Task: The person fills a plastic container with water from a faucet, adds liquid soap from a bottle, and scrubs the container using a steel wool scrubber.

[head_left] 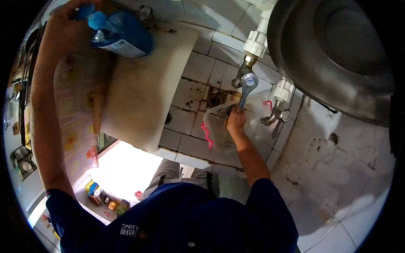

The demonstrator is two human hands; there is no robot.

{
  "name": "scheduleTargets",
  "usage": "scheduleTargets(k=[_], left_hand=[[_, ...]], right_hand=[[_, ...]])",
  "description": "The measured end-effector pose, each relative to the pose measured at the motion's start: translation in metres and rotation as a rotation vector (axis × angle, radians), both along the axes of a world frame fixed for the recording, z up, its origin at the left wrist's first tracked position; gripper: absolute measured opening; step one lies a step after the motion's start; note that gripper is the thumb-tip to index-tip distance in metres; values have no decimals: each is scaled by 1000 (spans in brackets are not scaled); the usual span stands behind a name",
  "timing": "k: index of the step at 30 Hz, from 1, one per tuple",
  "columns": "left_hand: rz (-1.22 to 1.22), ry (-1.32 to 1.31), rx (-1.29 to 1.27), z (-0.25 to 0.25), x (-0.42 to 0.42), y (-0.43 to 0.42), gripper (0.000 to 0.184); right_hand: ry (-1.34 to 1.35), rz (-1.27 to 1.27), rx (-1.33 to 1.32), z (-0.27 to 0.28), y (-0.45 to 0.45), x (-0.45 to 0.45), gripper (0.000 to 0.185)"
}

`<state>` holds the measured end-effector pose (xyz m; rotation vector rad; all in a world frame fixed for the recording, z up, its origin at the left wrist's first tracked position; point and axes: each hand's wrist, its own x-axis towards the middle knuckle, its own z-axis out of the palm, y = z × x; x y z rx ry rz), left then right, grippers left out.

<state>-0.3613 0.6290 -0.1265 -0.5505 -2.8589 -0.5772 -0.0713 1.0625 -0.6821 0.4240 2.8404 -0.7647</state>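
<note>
My left hand point(69, 27) is at the upper left, fingers closed near the neck of a blue plastic bottle point(128, 31) with a blue cap and a white label. The bottle tilts above a pale board point(143, 90); my fingertips are partly in shadow. My right hand point(236, 120) is curled over a clear plastic tub point(221, 139) with pink-red handles. It lies just below the long lever point(245, 95) of a metal tap. What its fingers hold, if anything, is hidden.
A second tap point(278, 114) sticks out to the right of the tub. A large dark pan point(337, 46) fills the upper right. A stained drain hole point(215, 100) lies in the tiled sink floor point(179, 120). Patterned cloth point(78, 109) hangs at left, with several jars point(112, 205) below.
</note>
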Motion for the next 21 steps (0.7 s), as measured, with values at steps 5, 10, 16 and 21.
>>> scheduleTargets(k=[5,10,16,21], left_hand=[[75,286,159,-15,66,54,22],[-85,-659,146,-186,203,144,58],[161,-1042,446,-302,253,204,77],[225,-873,462,-331,262,211,60]], right_hand=[[120,455,423,48,-31,15,37],[-386,146,-9,186,-53,-23,47],[31,-167,-258,254,-53,-14,48],[164,344,41,254,-77,-41,52]])
